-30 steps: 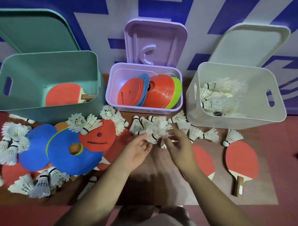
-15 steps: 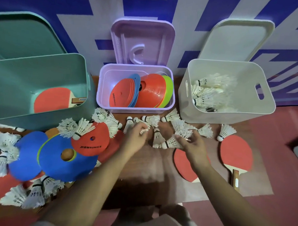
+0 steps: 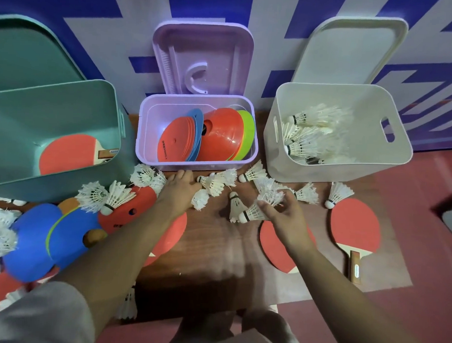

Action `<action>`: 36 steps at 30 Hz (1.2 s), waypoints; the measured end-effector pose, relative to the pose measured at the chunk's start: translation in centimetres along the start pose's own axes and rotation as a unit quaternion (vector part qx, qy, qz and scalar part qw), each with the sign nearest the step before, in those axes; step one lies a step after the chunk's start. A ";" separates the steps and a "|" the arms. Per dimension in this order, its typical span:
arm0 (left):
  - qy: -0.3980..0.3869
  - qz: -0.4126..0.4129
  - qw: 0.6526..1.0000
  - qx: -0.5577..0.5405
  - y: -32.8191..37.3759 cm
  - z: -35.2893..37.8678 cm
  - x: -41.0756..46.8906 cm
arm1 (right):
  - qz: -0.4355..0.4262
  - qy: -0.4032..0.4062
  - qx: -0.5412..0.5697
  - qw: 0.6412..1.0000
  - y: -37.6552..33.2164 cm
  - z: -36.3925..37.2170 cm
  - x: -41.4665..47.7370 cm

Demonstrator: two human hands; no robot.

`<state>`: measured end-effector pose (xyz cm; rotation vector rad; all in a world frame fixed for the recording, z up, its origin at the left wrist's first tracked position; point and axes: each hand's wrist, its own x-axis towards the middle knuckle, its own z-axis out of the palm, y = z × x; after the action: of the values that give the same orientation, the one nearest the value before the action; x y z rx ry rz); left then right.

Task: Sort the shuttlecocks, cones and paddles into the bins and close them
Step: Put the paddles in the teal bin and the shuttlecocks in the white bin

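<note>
In the head view, the person's right hand (image 3: 282, 215) is curled around a small bunch of white feathered shuttlecocks (image 3: 266, 196), fingers pinched on the skirts, with one more shuttlecock (image 3: 251, 213) pinned under the thumb; the left hand (image 3: 179, 188) lies palm-down with fingers partly spread over another loose shuttlecock (image 3: 200, 198), and whether it has closed on it cannot be told. These shuttlecocks look very light and their feather skirts crushable, so a soft gathering grip near the cork bases, rather than a squeeze on the feathers, seems the safer hold. More lie scattered along the far edge of the dark wooden table (image 3: 203, 250), just in front of the open lilac plastic bin (image 3: 196, 165) holding orange, blue and green flat disc cones (image 3: 221, 135), and others sit at the left edge on the blue disc cones (image 3: 35, 240). The open white plastic bin (image 3: 336, 168) at the far right corner already holds shuttlecocks and its mouth looks unobstructed from the right hand. The teal plastic bin (image 3: 51, 182) at the far left holds one red paddle (image 3: 65, 154). Two red wooden-handled table tennis paddles (image 3: 354, 226) lie near the right edge, stiff and easy to lift by the handle. All three lids lean on the wall behind.
</note>
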<state>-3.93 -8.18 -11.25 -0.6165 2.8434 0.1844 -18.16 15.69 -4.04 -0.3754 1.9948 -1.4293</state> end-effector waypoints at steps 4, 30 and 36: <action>0.092 -0.007 0.968 -0.233 0.7 -1.6 -1.9 | -0.079 0.010 -0.007 0.997 -3.0 -0.3 0.4; 0.128 -0.018 0.898 -0.421 20.4 -17.2 12.0 | -0.162 0.002 -0.170 0.972 -10.6 -19.2 12.6; 0.114 -0.044 0.921 -0.371 24.6 -17.7 19.5 | -0.107 0.043 -0.276 0.954 -9.0 -23.7 18.0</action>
<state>-34.97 3.34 2.94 -0.9443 2.8933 1.2867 -48.24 19.59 2.84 -0.8027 2.4721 -0.9922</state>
